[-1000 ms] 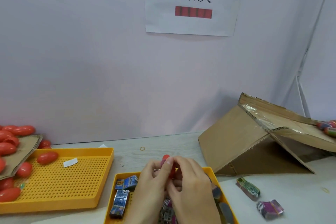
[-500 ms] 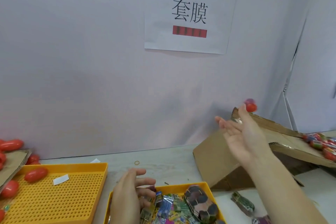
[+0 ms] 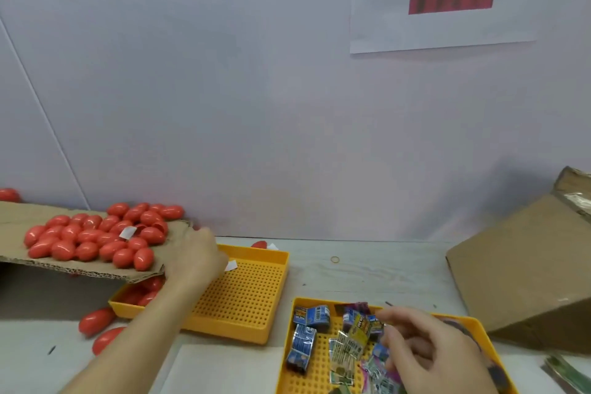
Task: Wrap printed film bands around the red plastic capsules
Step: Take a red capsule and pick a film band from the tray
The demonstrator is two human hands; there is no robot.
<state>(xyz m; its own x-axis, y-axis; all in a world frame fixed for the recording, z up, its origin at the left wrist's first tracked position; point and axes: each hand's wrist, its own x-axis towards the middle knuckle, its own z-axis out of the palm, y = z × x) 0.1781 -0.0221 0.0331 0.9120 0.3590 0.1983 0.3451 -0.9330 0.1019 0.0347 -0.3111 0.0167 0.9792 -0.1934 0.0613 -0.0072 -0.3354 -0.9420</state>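
The red capsules (image 3: 96, 238) lie heaped on a tilted cardboard sheet (image 3: 19, 224), long axes pointing every way — glossy, plain, unbanded. They sit just left of the left hand (image 3: 192, 257), the nearer one, whose fingers reach to the sheet's edge; whether it grips anything I cannot tell. The right hand (image 3: 428, 352), fingers loosely curled, hovers over film bands (image 3: 311, 318) in the yellow tray (image 3: 479, 328) — holding none, apparently.

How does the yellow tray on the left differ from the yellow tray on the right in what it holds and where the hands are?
The left tray holds a few red capsules at its left end, partly under a cardboard sheet; the right tray holds printed film bands. The left hand reaches to the cardboard's edge above the left tray; the right hand hovers over the right tray's bands. Both are yellow with perforated floors.
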